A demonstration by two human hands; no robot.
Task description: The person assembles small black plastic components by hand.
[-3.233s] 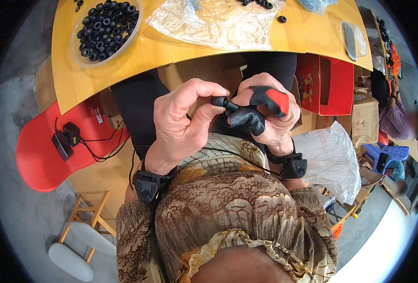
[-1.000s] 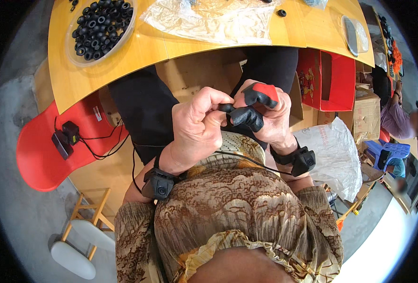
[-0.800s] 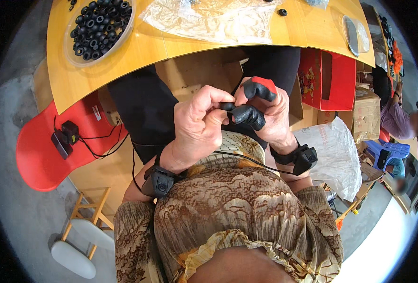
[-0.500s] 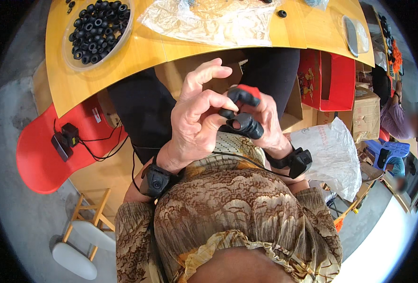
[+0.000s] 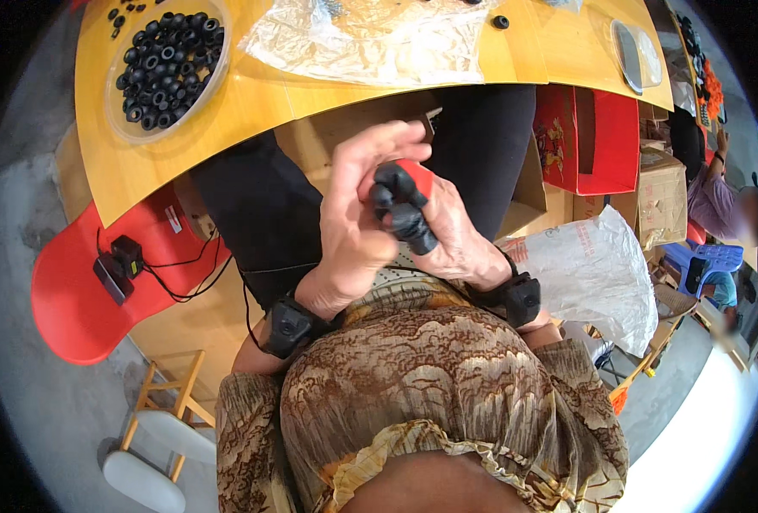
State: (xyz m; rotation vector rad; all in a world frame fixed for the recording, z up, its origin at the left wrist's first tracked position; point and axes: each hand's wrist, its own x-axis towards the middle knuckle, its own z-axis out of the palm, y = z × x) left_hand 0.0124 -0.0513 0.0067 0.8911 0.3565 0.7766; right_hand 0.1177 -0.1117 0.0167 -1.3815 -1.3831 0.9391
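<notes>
My right hand (image 5: 456, 227) wears black coverings on its thumb and forefinger, with a red part over the forefinger. These covered fingertips close round a small black rubber ring (image 5: 381, 197), only partly visible between them. My left hand (image 5: 349, 214) is up against those fingertips, its palm behind them and its fingers stretched out. The left thumb is blurred. Both hands are above my lap, short of the table edge. At the far left of the table, a clear round tub (image 5: 218, 85) holds many similar black rubber rings (image 5: 165, 68).
Crumpled clear plastic (image 5: 353, 43) lies on the yellow table (image 5: 276, 94), with a loose black ring (image 5: 500, 22) to its right. A red box (image 5: 614, 145) and white sack (image 5: 597, 274) are at right. A red chair (image 5: 71, 299) holding black cabled devices is at left.
My left hand has gone from pinching the small black ring to lying extended against the right fingertips. My right hand has shifted left, its covered thumb and forefinger now closed together.
</notes>
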